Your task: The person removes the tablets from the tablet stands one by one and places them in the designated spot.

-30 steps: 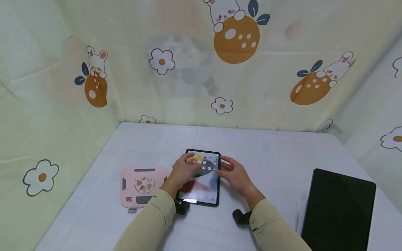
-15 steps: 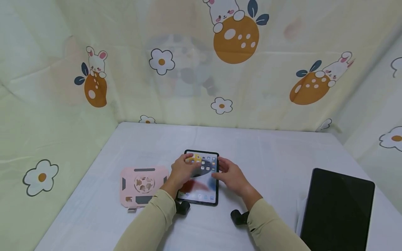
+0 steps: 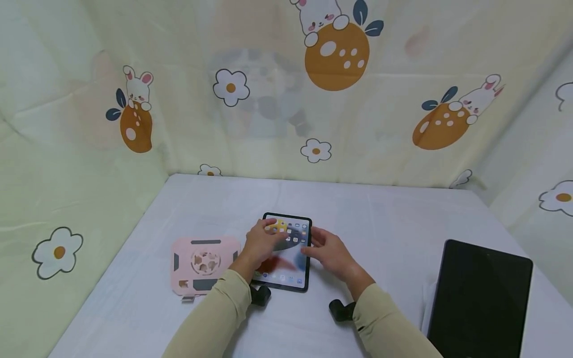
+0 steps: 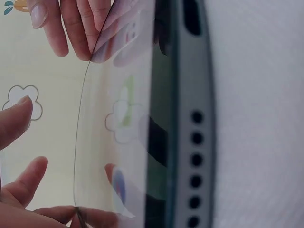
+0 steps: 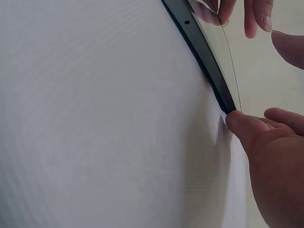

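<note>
A tablet (image 3: 282,263) with a lit screen of app icons lies on the white table between both hands. My left hand (image 3: 260,243) is at its upper left, fingers touching the far-left edge; in the left wrist view its thumb (image 4: 16,123) stands off the glass. At the right edge, my right hand (image 3: 333,253) has its fingers extended beside the tablet, and one fingertip (image 5: 233,117) touches the rim in the right wrist view. The tablet's speaker holes (image 4: 195,160) show close up. Left of it lies a pink tablet case (image 3: 183,266) with grey patches, partly behind the left sleeve.
A larger dark-screened tablet (image 3: 481,298) lies at the right front, with something white under its left side. A curtain (image 3: 380,124) printed with rabbits and flowers hangs behind the table (image 3: 385,214). Black wrist devices (image 3: 342,311) sit below the hands.
The tablet has shifted slightly left, its lower end swinging that way. My right hand has moved a little left with it, while my left hand has stayed nearly in place.
</note>
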The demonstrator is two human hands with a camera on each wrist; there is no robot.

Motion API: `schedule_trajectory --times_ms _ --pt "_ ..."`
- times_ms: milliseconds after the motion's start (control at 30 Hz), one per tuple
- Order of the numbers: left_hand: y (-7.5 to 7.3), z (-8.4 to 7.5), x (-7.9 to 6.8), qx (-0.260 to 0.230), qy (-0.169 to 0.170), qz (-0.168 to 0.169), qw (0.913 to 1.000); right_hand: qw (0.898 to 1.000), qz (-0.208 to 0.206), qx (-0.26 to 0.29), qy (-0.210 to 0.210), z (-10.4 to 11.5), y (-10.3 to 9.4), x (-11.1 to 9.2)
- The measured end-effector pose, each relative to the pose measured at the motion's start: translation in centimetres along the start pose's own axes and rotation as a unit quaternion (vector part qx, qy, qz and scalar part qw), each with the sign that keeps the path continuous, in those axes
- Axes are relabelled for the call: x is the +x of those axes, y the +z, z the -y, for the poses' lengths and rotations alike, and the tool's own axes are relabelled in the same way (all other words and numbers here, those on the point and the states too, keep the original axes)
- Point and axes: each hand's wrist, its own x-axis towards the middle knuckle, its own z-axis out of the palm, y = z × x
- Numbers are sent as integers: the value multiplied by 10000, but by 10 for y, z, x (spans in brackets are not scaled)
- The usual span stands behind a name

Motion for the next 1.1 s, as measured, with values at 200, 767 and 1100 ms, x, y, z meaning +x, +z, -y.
schedule_trajectory --times_ms 200,767,1100 --pt "-1 -3 -1 -21 -17 4 10000 9998 27 179 29 3 3 -1" --pt "4 -7 -6 281 938 -156 9951 9994 134 -22 -304 8 -4 -13" --pt "8 -31 -24 12 1177 379 9923 9904 204 288 -1335 28 -23 -35"
